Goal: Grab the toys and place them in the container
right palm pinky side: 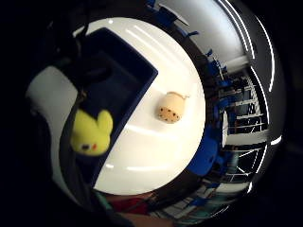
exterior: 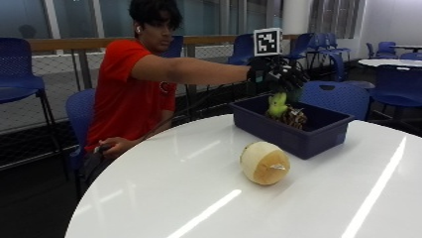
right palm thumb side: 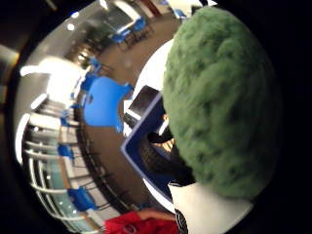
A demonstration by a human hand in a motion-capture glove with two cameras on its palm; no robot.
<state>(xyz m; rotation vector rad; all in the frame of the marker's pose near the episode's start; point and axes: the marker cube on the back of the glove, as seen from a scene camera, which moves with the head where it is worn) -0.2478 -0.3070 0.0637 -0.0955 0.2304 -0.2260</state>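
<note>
In the outside view my gloved right hand point(exterior: 277, 73) reaches out above a dark blue container point(exterior: 315, 141) on the round white table point(exterior: 165, 198). Its fingers curl round a yellow-green plush toy point(exterior: 278, 104) that hangs from it down into the container. The little finger side palm view shows the toy's yellow face point(right palm pinky side: 92, 132) over the container point(right palm pinky side: 124, 82). Green fuzzy plush point(right palm thumb side: 219, 97) fills the thumb side palm view, close to the palm. A brown speckled toy point(exterior: 294, 118) lies inside the container. A tan round toy point(exterior: 264, 162) point(right palm pinky side: 170, 109) lies on the table in front of the container.
Blue chairs point(exterior: 342, 96) stand behind the table, and another point(exterior: 20, 64) stands at the left. The person's bare hand point(exterior: 109, 145) rests below the table's edge. A second white table point(exterior: 389, 62) is far back at the right.
</note>
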